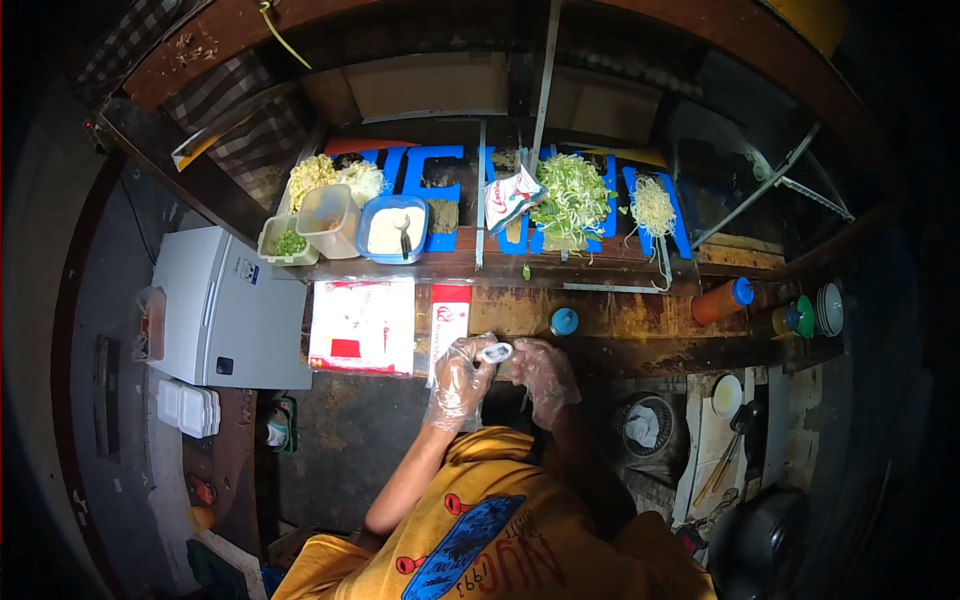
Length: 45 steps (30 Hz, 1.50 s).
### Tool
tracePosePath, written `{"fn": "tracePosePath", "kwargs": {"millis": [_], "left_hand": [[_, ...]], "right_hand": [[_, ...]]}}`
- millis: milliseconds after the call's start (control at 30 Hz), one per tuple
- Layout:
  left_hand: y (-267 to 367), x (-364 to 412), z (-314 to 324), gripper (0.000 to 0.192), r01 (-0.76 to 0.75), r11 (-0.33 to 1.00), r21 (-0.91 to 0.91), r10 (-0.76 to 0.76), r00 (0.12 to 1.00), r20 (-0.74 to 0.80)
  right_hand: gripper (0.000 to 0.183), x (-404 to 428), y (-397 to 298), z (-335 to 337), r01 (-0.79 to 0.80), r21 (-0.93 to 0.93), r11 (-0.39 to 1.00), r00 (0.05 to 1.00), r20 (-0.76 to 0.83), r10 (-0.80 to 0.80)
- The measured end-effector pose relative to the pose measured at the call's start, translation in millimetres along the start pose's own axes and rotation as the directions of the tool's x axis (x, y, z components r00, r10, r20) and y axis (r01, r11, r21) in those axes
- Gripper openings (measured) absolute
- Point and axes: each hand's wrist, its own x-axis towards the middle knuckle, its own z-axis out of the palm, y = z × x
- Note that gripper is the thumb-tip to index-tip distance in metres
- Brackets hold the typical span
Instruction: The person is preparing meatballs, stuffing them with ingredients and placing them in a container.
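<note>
My left hand (459, 381), in a clear plastic glove, grips a small white rounded object (497, 353) with a greyish middle; I cannot tell exactly what it is. Close to its right side is my right hand (543, 377), gloved the same way, with the fingers bent. Whether those fingertips touch the white object is unclear. Both hands are at the front edge of the worn wooden counter (622, 319). Under my left hand's fingers lies a red and white printed packet (450, 319). A blue-capped container (564, 321) stands just beyond my right hand.
Flat red and white packs (362, 326) lie left. Behind, a shelf bears plastic tubs, a blue tub of white powder (393, 229), shredded vegetables (571, 196) and noodles (652, 206). An orange squeeze bottle (721, 301) stands right. A white fridge (255, 315) borders the left.
</note>
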Motion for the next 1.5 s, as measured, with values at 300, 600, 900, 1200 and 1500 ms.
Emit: {"fn": "tracePosePath", "kwargs": {"millis": [300, 600, 900, 1200, 1500], "left_hand": [[-1.0, 4.5, -1.9, 0.024, -0.067, 0.995, 0.080, 0.070, 0.997, -0.023], [14.2, 11.8, 1.1, 0.023, -0.208, 0.974, 0.090, 0.213, 0.975, -0.054], [-0.3, 10.9, 0.2, 0.018, -0.214, 0.971, 0.103, 0.211, 0.977, 0.036], [8.8, 3.9, 2.0, 0.027, -0.212, 0.977, -0.011, 0.211, 0.959, 0.187], [13.5, -1.6, 9.1, 0.023, 0.213, 0.906, -0.365, -0.118, 0.957, 0.266]], "right_hand": [[0.047, 32.9, 19.7, -55.8, -0.190, 0.858, 0.478, 0.945, 0.028, 0.326], [0.040, 102.9, 17.9, -79.6, -0.145, 0.882, 0.449, 0.961, 0.016, 0.278], [0.024, 68.0, -6.0, -46.8, -0.049, 0.683, 0.729, 0.999, 0.032, 0.037], [0.024, 35.9, -35.7, -9.8, 0.193, 0.595, 0.780, 0.970, -0.238, -0.059], [0.025, 20.2, -38.2, 6.1, 0.482, 0.261, 0.836, 0.835, -0.426, -0.349]]}}
